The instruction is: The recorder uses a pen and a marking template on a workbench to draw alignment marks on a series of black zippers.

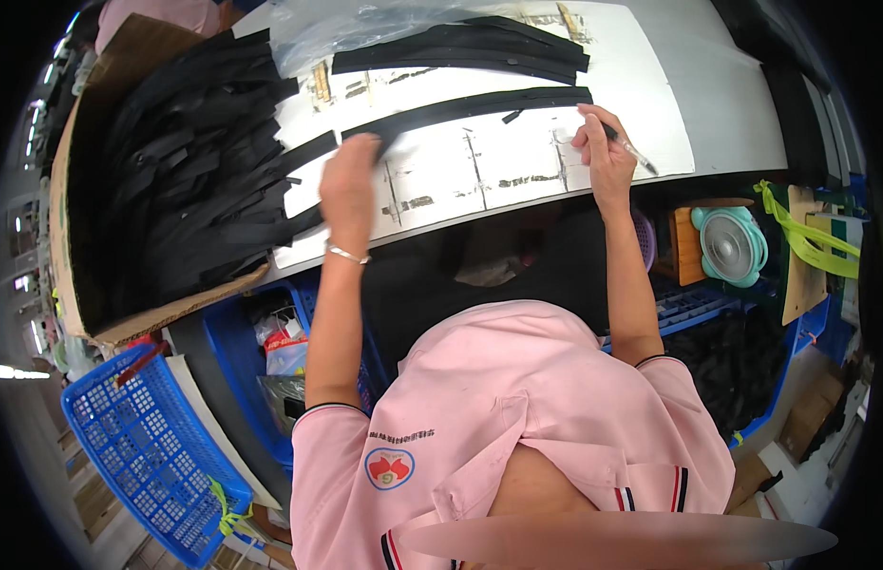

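Observation:
My right hand [607,161] is closed around a pen [641,160] with a clear barrel and a dark end, over the right part of the white board [641,76]. A long black fabric strip [489,102] lies across the board, its right end just by the fingers of that hand. Over the strip's left end is my left hand [348,195], a bracelet on its wrist. Motion smears its fingers, and a blurred black piece shows beside them; whether they grip it cannot be told. Dark marks and lines run over the board below the strip.
A cardboard box [71,190] heaped with black strips [194,161] stands at the left. More black strips [460,49] and clear plastic [337,28] lie farther back. Below the table are blue baskets [147,446] and a small turquoise fan [731,245].

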`<action>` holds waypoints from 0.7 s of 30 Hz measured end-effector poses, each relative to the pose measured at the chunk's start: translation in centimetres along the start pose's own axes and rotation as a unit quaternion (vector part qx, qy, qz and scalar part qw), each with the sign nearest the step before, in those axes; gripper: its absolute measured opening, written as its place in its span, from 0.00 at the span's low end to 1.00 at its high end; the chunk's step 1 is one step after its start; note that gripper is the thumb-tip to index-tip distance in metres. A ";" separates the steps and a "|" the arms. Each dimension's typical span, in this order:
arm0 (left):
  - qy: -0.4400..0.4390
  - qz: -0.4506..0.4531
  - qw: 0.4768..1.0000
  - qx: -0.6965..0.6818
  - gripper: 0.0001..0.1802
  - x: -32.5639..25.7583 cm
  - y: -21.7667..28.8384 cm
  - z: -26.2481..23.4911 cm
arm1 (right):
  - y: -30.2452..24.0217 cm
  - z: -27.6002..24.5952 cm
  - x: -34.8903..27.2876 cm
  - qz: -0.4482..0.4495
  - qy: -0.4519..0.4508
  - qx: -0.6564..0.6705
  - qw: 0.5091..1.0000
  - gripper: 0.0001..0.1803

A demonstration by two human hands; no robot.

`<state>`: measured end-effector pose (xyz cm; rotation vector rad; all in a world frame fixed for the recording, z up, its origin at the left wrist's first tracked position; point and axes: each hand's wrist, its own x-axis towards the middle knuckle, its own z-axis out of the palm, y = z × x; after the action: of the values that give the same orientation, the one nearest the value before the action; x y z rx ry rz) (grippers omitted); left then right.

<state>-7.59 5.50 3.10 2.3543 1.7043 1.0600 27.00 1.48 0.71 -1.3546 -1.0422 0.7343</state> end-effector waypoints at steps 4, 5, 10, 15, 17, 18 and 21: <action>-0.062 0.095 0.990 -0.083 0.06 -0.2 5.3 4.3 | -0.8 1.2 -1.6 -0.168 -0.001 -0.165 0.972 0.14; -0.067 0.095 0.987 -0.107 0.06 -0.3 6.4 5.4 | -0.2 1.7 -2.5 -0.175 -0.009 -0.162 0.971 0.16; -0.062 0.088 0.985 -0.134 0.11 -0.2 9.7 7.2 | -0.8 3.1 -6.1 -0.282 -0.127 -0.336 0.889 0.28; -0.028 0.084 0.992 -0.088 0.19 -2.6 8.5 5.2 | 0.6 -0.8 -5.4 -0.286 -0.071 -0.451 0.842 0.29; -0.058 0.079 0.993 -0.059 0.21 -4.4 7.2 4.3 | 1.1 -2.6 -4.5 -0.290 -0.048 -0.467 0.834 0.29; -0.089 0.078 0.992 -0.033 0.22 -5.2 6.7 3.8 | 1.3 -3.1 -4.3 -0.292 -0.052 -0.465 0.834 0.29; -0.088 0.011 0.995 -0.055 0.27 -6.9 6.1 2.7 | 1.7 -3.5 -4.0 -0.328 -0.067 -0.462 0.821 0.28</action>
<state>-2.18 -1.85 0.09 2.3253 1.5246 0.8936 28.83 -3.41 -1.29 -1.5630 -1.9872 -0.2776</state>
